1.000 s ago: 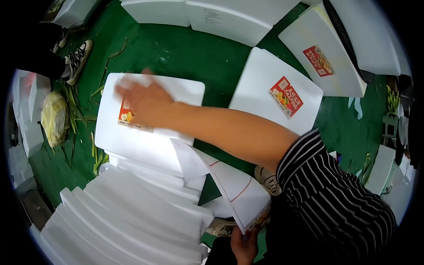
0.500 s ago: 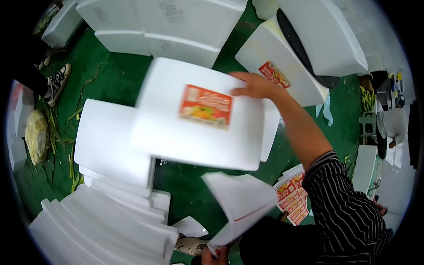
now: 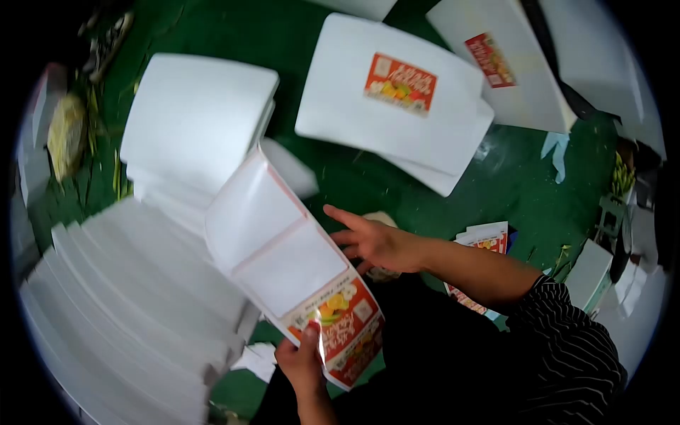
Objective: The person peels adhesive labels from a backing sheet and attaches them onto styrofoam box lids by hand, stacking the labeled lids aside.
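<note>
My left hand pinches the lower edge of a sheet of stickers. Red fruit labels remain on the sheet's lower part, while its upper part is bare white backing that curls over. Just right of the sheet, my right hand is open, fingers spread and nothing visible in them. Beyond it, a white foam lid lies on another lid, with a red fruit label on its top. A stack of plain white foam lids stands to the left of the sheet.
More foam lids lean in a row at lower left. Spare label sheets lie on the green floor by my right arm. A labelled foam box is at upper right. A person's shoe shows at upper left.
My right hand has let go of the labelled lid, now down on another lid, and come back beside the sheet. My left hand has raised the sticker sheet into the middle of view.
</note>
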The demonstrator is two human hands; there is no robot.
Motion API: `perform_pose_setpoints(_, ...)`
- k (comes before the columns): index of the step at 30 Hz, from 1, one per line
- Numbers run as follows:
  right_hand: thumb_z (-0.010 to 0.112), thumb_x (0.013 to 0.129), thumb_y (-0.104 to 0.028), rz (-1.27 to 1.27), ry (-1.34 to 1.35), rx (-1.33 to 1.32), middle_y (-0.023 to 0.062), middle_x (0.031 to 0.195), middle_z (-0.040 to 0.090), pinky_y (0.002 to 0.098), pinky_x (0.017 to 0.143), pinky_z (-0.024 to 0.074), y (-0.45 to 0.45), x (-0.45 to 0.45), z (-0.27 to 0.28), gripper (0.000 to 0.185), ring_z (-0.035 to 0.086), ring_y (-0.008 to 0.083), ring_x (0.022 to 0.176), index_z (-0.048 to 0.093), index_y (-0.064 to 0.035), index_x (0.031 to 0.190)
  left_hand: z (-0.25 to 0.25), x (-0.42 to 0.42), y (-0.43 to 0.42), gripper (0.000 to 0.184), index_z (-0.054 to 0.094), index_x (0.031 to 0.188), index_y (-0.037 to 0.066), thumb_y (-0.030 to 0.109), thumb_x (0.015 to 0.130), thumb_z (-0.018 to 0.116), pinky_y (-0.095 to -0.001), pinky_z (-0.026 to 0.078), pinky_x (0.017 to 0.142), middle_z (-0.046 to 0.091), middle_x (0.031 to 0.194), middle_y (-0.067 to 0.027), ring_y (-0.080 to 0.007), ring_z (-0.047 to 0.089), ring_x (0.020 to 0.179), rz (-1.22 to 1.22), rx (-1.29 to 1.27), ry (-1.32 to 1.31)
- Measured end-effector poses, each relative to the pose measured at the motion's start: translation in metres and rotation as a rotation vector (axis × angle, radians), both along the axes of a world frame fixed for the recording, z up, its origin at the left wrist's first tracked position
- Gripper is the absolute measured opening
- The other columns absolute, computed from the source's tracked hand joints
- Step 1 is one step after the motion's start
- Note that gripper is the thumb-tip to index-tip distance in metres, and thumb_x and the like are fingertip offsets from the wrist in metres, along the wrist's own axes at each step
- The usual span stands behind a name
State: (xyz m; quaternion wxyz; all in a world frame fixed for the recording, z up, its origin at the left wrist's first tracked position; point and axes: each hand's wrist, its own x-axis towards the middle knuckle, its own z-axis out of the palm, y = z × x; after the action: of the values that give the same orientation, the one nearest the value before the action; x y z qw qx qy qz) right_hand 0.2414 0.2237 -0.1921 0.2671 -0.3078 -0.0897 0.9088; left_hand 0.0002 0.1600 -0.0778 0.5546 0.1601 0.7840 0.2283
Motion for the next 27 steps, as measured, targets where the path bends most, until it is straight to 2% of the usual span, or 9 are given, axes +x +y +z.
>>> perform_pose_setpoints(2, 0.075, 0.092, -0.011, 0.12, -0.303, 0.276, 0.0211, 0.147, 0.052, 0.0388, 0.101, 0.0519, -0.004, -0.025, 0.001, 0.096, 0.06, 0.0235, 0.124, 0.013, -0.0069, 0.164, -0.01, -0.003, -0.016, 0.035, 0.07, 0.111, -0.009, 0.017, 0.091, 0.081, -0.0354, 0.054, 0.089, 0.074, 0.105, -0.0127, -0.0178, 0.069, 0.094, 0.114, 0.082, -0.084)
perform_pose_setpoints(7, 0.077, 0.092, -0.015, -0.199, -0.391, -0.01, 0.0152, 0.115, 0.069, 0.035, 0.094, 0.0537, 0.004, -0.033, -0.003, 0.076, 0.068, 0.0212, 0.104, 0.032, 0.0, 0.152, 0.001, 0.008, -0.016, 0.043, 0.064, 0.123, -0.007, 0.004, 0.086, 0.083, -0.0343, 0.053, 0.094, 0.074, 0.114, -0.0128, -0.0174, 0.068, 0.101, -0.15, 0.265, -0.197)
perform_pose_setpoints(9, 0.076, 0.093, -0.017, -0.192, -0.668, 0.196, 0.0129, 0.11, 0.069, 0.0377, 0.093, 0.0536, 0.013, -0.033, 0.014, 0.065, 0.068, 0.0218, 0.104, 0.042, -0.0012, 0.145, 0.0, 0.008, -0.022, 0.042, 0.065, 0.122, -0.006, 0.0, 0.084, 0.083, -0.0335, 0.053, 0.094, 0.074, 0.113, -0.0118, -0.0168, 0.068, 0.101, -0.116, 0.185, -0.196)
perform_pose_setpoints(11, 0.077, 0.092, -0.023, -0.274, -1.066, 0.824, 0.0104, 0.108, 0.069, 0.0377, 0.092, 0.0531, 0.022, -0.029, 0.022, 0.055, 0.067, 0.0226, 0.104, 0.051, -0.0049, 0.138, 0.0, 0.008, -0.019, 0.038, 0.068, 0.118, -0.005, -0.003, 0.083, 0.083, -0.0328, 0.054, 0.092, 0.074, 0.112, -0.0111, -0.0161, 0.068, 0.1, -0.137, 0.245, -0.112)
perform_pose_setpoints(13, 0.077, 0.091, -0.028, -0.213, -1.067, 1.272, 0.0075, 0.106, 0.068, 0.0374, 0.089, 0.0525, 0.028, -0.029, 0.039, 0.045, 0.066, 0.023, 0.103, 0.06, -0.0087, 0.128, 0.007, 0.01, -0.013, 0.037, 0.068, 0.117, -0.006, -0.002, 0.083, 0.083, -0.0315, 0.054, 0.091, 0.074, 0.111, -0.011, -0.0156, 0.068, 0.1, -0.148, 0.271, -0.041)
perform_pose_setpoints(15, 0.076, 0.09, -0.032, -0.03, -0.682, 1.493, 0.0043, 0.104, 0.067, 0.037, 0.086, 0.0517, 0.031, -0.032, 0.057, 0.034, 0.065, 0.0232, 0.103, 0.068, -0.0126, 0.116, -0.001, 0.0, -0.023, 0.033, 0.069, 0.114, -0.005, -0.003, 0.083, 0.081, -0.0293, 0.054, 0.086, 0.074, 0.107, -0.012, -0.016, 0.068, 0.097, -0.315, 0.366, 0.067)
perform_pose_setpoints(17, 0.075, 0.09, -0.032, 0.12, -0.593, 1.516, 0.0011, 0.103, 0.068, 0.0366, 0.083, 0.0517, 0.023, -0.046, 0.056, 0.026, 0.066, 0.0216, 0.1, 0.071, -0.0139, 0.108, -0.004, -0.007, -0.024, 0.032, 0.069, 0.113, -0.005, -0.004, 0.083, 0.08, -0.0282, 0.054, 0.083, 0.073, 0.105, -0.0125, -0.0158, 0.068, 0.094, -0.563, 0.468, 0.133)
perform_pose_setpoints(25, 0.073, 0.091, -0.026, 0.196, -0.373, 1.283, 0.0022, 0.094, 0.071, 0.037, 0.076, 0.0541, 0.016, -0.057, 0.052, 0.016, 0.068, 0.0218, 0.087, 0.074, -0.0109, 0.093, -0.005, -0.004, -0.029, 0.035, 0.068, 0.116, -0.007, -0.004, 0.083, 0.079, -0.0238, 0.052, 0.065, 0.069, 0.104, -0.012, -0.0146, 0.066, 0.082, -0.436, 0.405, 0.098)
perform_pose_setpoints(27, 0.073, 0.091, -0.025, 0.213, -0.37, 1.251, 0.0033, 0.093, 0.072, 0.0376, 0.076, 0.0547, 0.016, -0.055, 0.052, 0.015, 0.069, 0.0228, 0.088, 0.075, -0.0102, 0.092, -0.004, -0.009, -0.032, 0.037, 0.06, 0.124, -0.008, -0.008, 0.089, 0.072, -0.0279, 0.055, 0.081, 0.068, 0.113, -0.0132, -0.0173, 0.068, 0.096, -0.505, 0.383, 0.051)
